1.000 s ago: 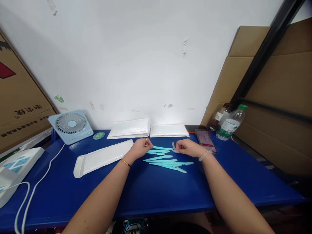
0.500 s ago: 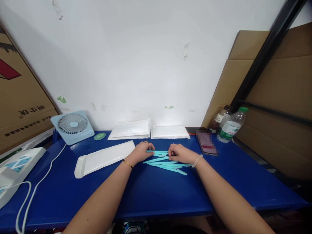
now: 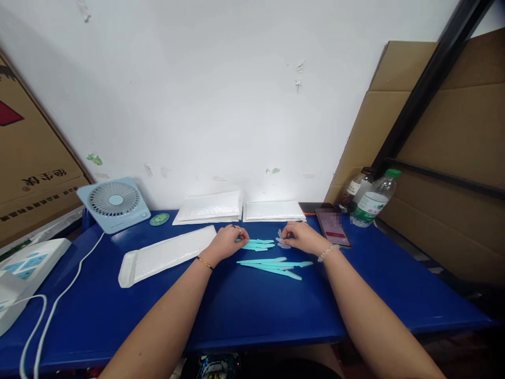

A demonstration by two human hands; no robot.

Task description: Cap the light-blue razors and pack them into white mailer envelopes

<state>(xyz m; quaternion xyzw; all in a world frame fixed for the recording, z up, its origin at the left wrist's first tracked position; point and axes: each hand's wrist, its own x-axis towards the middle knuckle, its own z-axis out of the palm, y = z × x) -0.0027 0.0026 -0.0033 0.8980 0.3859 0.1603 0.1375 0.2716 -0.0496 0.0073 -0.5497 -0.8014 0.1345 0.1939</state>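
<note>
My left hand [image 3: 229, 242] is pinched at the left ends of a small bunch of turquoise eyebrow razors [image 3: 260, 245], which lie side by side on the blue table. Across from it, my right hand [image 3: 303, 238] has its fingers closed at several small clear plastic caps [image 3: 281, 243], just right of the bunch. Whether every cap is in the grip cannot be made out. Nearer the front, more turquoise eyebrow razors [image 3: 272, 267] lie loosely fanned, touched by neither hand.
A white padded envelope [image 3: 169, 253] lies left of my left hand. Two stacks of white envelopes [image 3: 209, 207] rest against the wall. A blue fan [image 3: 115, 204] and white power strip [image 3: 27, 273] stand left; a phone [image 3: 333, 228] and bottles [image 3: 373, 205] are at right.
My right hand has moved right, off the razors, and clear caps now show at its fingers. The upper razors are gathered into a bunch at my left hand, apart from the lower ones.
</note>
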